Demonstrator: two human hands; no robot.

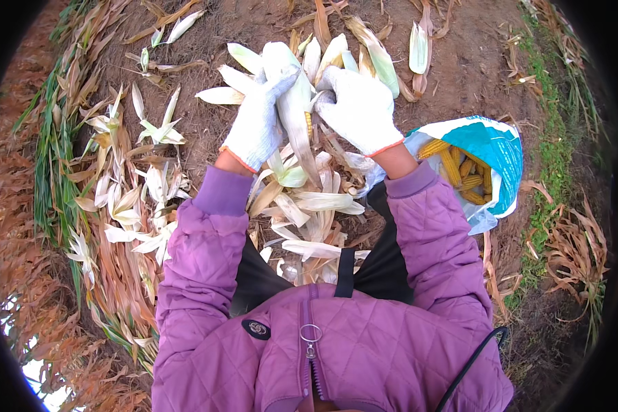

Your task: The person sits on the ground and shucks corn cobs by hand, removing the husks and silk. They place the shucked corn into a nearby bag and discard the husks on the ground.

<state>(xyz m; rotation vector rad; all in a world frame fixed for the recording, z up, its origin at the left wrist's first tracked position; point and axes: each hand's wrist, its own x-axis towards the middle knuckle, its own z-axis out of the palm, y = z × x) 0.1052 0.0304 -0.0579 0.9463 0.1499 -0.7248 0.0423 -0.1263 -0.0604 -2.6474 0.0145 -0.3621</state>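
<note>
My left hand (260, 113), in a white knit glove with an orange cuff, grips an ear of corn (294, 100) still partly wrapped in pale husk. A narrow strip of yellow kernels (308, 123) shows along its right side. From the right, my gloved right hand (359, 108) pinches the edge of the husk (314, 98) with curled fingers; the exact grip is partly hidden. Other husked ears (332, 57) lie on the soil just beyond both hands. Between my legs is a heap of stripped husks (319, 201).
A white and teal woven plastic bag (510, 159) lies open at my right, with several bare yellow cobs (450, 167) inside. Discarded husks (159, 134) and dry stalks (129, 268) are spread at my left. A strip of green weeds (548, 154) runs along the right.
</note>
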